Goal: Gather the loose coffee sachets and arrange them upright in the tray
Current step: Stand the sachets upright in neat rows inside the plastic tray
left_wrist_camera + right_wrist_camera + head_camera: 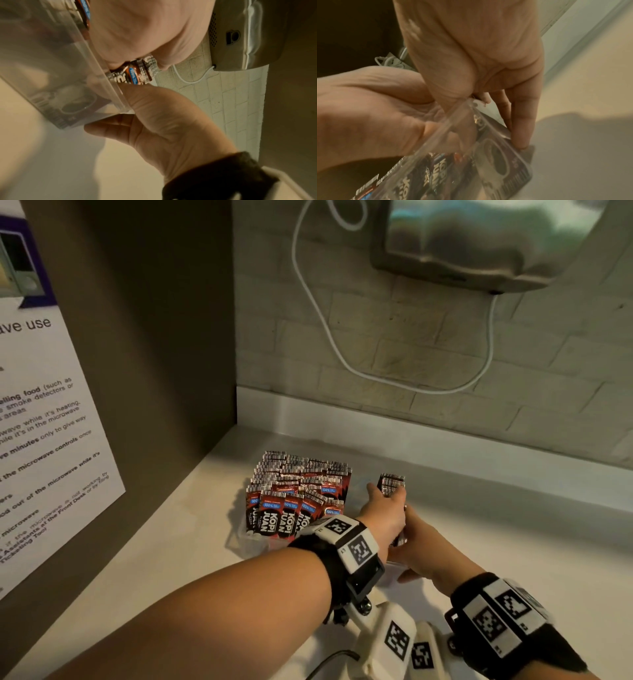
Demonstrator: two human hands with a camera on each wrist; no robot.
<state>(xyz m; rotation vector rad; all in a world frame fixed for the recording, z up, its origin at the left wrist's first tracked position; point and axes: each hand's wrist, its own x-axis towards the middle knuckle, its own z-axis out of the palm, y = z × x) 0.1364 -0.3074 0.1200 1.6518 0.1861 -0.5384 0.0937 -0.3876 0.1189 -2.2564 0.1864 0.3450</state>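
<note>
Clear plastic is forming the walls of the tray (239,542), which is sitting on the pale surface (164,549) near the back corner. Red-and-black coffee sachets (291,494) are standing upright in it, packed in rows across its left part. The left hand (385,515) is reaching over the tray's right part, its grip clamped on a small bundle of sachets (391,484) that is being held upright, barcoded ends up, just right of the packed rows. In the left wrist view the same bundle (139,73) is showing between the thumb and the curled fingers, right at the tray's transparent wall (96,67). The right hand (428,546) is lying against the tray's right side, below the left hand; in the right wrist view its fingers (522,121) are stretching fairly straight along the clear wall, touching it, the grip apart. A white cable (318,313) is looping down the brick wall (513,364) from a metal appliance (479,244) mounted above. A printed notice (44,440) is hanging on the brown panel at left.
</note>
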